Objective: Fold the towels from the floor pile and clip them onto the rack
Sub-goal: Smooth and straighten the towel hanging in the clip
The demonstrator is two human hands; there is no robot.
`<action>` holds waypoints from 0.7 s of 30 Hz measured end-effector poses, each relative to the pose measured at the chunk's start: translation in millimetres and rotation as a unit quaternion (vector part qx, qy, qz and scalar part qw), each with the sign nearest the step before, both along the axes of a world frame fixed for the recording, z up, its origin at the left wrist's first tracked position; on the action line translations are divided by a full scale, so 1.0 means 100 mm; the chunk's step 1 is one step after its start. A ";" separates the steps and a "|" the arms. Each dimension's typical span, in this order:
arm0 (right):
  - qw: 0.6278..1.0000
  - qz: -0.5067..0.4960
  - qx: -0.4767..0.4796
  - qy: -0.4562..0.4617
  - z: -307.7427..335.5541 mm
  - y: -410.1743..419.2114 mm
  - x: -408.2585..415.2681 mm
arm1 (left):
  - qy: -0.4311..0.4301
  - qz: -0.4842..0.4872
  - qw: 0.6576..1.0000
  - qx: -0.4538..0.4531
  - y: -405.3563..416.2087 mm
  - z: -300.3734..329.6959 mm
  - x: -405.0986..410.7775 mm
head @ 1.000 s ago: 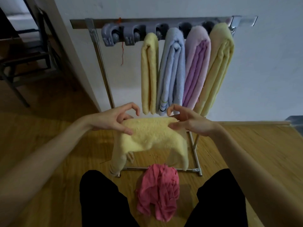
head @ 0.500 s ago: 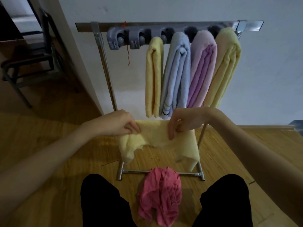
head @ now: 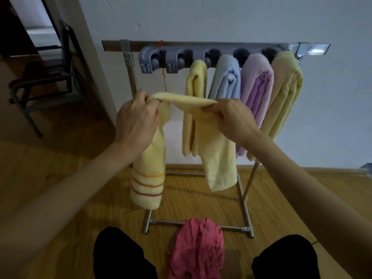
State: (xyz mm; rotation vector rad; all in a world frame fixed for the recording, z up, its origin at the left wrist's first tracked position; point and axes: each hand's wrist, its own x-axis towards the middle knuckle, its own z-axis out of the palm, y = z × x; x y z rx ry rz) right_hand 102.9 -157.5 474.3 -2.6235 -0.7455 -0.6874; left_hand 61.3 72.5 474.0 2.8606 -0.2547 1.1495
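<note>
yellow towel [head: 193, 101] | long axis horizontal | left hand [head: 135, 119], right hand [head: 231, 117] grip

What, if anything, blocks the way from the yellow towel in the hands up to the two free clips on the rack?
Nothing visible does. The left hand and right hand hold the yellow towel stretched just below the two empty clips. Only a thin red thread dangles there; the clipped towels hang farther right.

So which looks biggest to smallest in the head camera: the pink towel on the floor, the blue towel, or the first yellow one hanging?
1. Pink towel, but it's nearest.
2. Blue towel and hanging yellow towel: both partly hidden, too unsure.
</note>
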 end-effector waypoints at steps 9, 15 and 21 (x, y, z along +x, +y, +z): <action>0.980 -0.090 0.148 -0.095 0.47 0.14 0.25 | -0.047 0.006 0.999 0.019 -0.05 0.50 0.50; 0.953 -0.213 0.204 -0.063 0.64 0.32 0.45 | -0.047 -0.034 0.998 0.039 -0.23 0.71 0.87; 0.941 -0.261 0.212 -0.047 0.55 0.43 0.62 | -0.038 -0.024 0.995 0.091 -0.31 0.79 1.11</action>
